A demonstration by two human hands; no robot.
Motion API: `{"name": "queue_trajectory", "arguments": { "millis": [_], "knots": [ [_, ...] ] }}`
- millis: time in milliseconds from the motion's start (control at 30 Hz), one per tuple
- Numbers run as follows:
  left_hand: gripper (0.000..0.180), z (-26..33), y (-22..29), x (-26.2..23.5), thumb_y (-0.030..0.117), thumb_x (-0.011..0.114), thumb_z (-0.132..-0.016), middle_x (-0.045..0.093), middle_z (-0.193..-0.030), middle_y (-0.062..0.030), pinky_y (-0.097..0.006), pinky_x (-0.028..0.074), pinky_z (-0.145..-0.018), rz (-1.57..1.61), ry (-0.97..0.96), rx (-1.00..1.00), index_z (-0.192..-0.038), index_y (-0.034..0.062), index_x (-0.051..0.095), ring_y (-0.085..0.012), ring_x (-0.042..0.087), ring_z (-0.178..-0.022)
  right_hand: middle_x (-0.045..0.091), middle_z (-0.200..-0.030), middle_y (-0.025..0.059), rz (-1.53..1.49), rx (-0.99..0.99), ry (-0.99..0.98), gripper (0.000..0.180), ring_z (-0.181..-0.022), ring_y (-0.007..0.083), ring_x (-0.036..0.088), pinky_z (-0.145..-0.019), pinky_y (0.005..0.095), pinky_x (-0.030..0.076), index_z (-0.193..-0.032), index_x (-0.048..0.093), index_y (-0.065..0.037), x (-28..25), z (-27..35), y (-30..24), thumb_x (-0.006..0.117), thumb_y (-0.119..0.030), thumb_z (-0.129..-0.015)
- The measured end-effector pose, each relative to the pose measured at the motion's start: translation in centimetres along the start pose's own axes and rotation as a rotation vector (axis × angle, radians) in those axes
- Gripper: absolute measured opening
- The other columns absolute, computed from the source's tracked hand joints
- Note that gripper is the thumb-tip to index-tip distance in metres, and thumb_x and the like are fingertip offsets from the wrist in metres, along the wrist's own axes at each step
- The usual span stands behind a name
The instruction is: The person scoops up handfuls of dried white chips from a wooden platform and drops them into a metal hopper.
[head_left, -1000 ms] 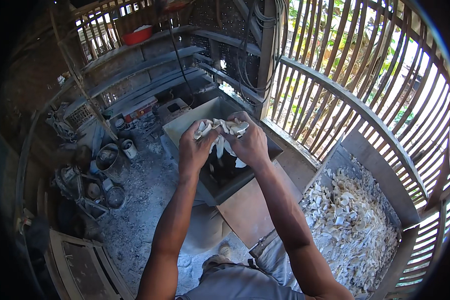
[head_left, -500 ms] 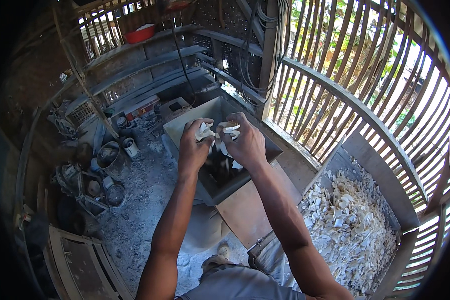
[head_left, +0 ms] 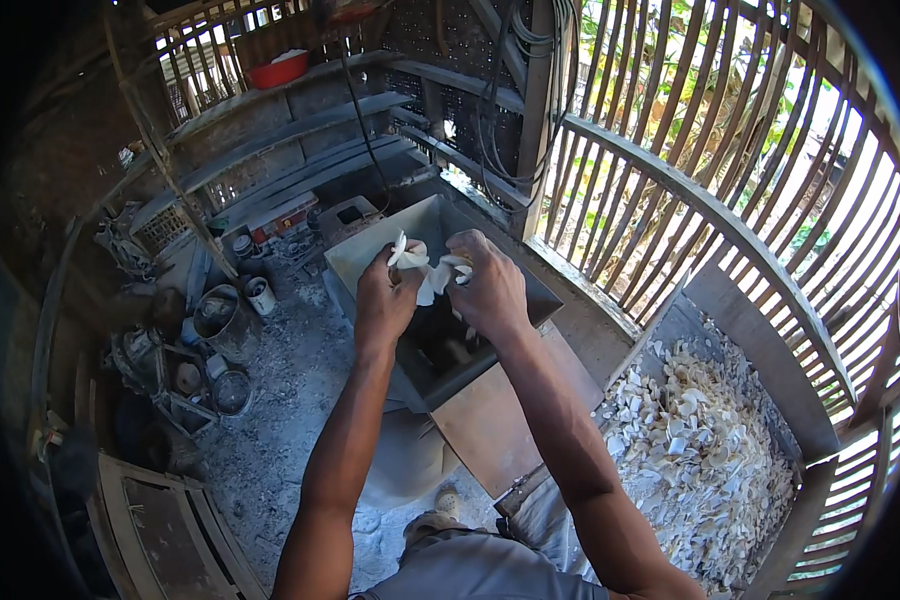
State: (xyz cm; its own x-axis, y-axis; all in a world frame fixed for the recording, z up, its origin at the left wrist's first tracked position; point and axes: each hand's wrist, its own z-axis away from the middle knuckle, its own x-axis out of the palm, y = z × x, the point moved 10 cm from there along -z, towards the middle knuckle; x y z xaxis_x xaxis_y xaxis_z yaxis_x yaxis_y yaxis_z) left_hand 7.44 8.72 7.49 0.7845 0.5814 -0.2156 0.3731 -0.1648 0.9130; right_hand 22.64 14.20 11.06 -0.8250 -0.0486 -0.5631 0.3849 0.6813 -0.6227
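Landmark: the grey metal hopper point(head_left: 530, 290), a square funnel with a dark throat; all places below are given from it.
Your clothing: a grey garment at the lower edge, on the near side of the hopper.
Bin of pieces: a slanted trough point(head_left: 760, 340) near and to the right of the hopper, heaped with white shell-like pieces point(head_left: 700, 440).
Floor: pale dust and grit point(head_left: 290, 400) left of the hopper.
Your left hand point(head_left: 385, 295): over the hopper's mouth on its left half, fingers curled and pinching a few white flakes point(head_left: 420, 272).
Your right hand point(head_left: 490, 290): over the mouth on its right half, just beside the left hand, fingers closed on more of the same flakes.
The flakes: held between both hands, directly above the dark throat, not yet inside it.
Step in hand: by the look of it you are feeding a handful into the hopper.
What the next move calls for: loosen both grips over the throat, not its rim, so that pieces fall in and do not spill onto the sloped wall; keep fingertips above the opening.
Left of the hopper: pots and tins point(head_left: 220, 315) on the dusty floor.
Beyond the hopper: slatted shelves carrying a red bowl point(head_left: 280, 70); wooden lattice wall point(head_left: 720, 160) to the right.
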Motion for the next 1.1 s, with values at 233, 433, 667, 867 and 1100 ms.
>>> {"name": "queue_trajectory", "arguments": {
  "millis": [233, 433, 667, 867, 1100],
  "knots": [
    [0.025, -0.2, -0.3, -0.2, -0.004, 0.055, -0.083, 0.068, -0.096, -0.0093, -0.034, 0.05, -0.077, 0.025, 0.005, 0.011, -0.105, 0.002, 0.065, -0.0188, 0.065, -0.082, 0.065, -0.106, 0.0148, -0.135, -0.018, 0.03, 0.033, -0.101, 0.0355, 0.064, -0.084, 0.0417, 0.051, -0.105, 0.056, -0.006, 0.3, -0.2, 0.4, 0.069, -0.006, -0.074],
    [0.028, -0.2, 0.9, -0.2, -0.006, 0.055, -0.079, 0.066, -0.101, -0.0134, -0.035, 0.049, -0.083, -0.077, -0.013, 0.109, -0.103, 0.0027, 0.065, -0.0245, 0.065, -0.092, 0.061, -0.103, 0.0142, -0.048, -0.067, 0.037, 0.031, -0.094, 0.0367, 0.064, -0.08, 0.0435, 0.052, -0.102, 0.054, -0.008, 0.4, -0.2, 0.1, 0.069, -0.009, -0.074],
    [0.03, 0.4, 1.9, 0.0, -0.005, 0.053, -0.079, 0.062, -0.117, -0.0166, -0.038, 0.044, -0.099, -0.181, -0.022, 0.202, -0.098, 0.0076, 0.072, -0.0314, 0.058, -0.115, 0.06, -0.102, 0.0126, -0.054, 0.017, -0.056, 0.02, -0.094, 0.0349, 0.063, -0.08, 0.0426, 0.052, -0.093, 0.061, -0.008, 1.4, 0.1, 0.8, 0.069, -0.015, -0.077],
    [0.031, 0.3, 1.9, 0.3, -0.003, 0.056, -0.08, 0.057, -0.13, -0.0176, -0.04, 0.04, -0.106, -0.368, -0.054, 0.291, -0.102, 0.0101, 0.074, -0.0326, 0.052, -0.125, 0.062, -0.108, 0.0128, 0.065, -0.023, -0.031, 0.02, -0.098, 0.0351, 0.063, -0.084, 0.0442, 0.052, -0.088, 0.071, -0.009, 0.8, 0.3, 0.3, 0.071, -0.025, -0.075],
    [0.027, 0.2, 3.4, -1.3, 0.001, 0.048, -0.084, 0.065, -0.123, -0.0151, -0.039, 0.04, -0.105, -0.382, -0.025, 0.53, -0.099, -0.0023, 0.071, -0.0283, 0.057, -0.119, 0.064, -0.112, 0.0173, -0.394, -0.082, 0.214, 0.03, -0.105, 0.035, 0.062, -0.092, 0.0406, 0.048, -0.099, 0.068, -0.002, -5.6, 2.4, 0.1, 0.075, -0.022, -0.077]
  ]
}}
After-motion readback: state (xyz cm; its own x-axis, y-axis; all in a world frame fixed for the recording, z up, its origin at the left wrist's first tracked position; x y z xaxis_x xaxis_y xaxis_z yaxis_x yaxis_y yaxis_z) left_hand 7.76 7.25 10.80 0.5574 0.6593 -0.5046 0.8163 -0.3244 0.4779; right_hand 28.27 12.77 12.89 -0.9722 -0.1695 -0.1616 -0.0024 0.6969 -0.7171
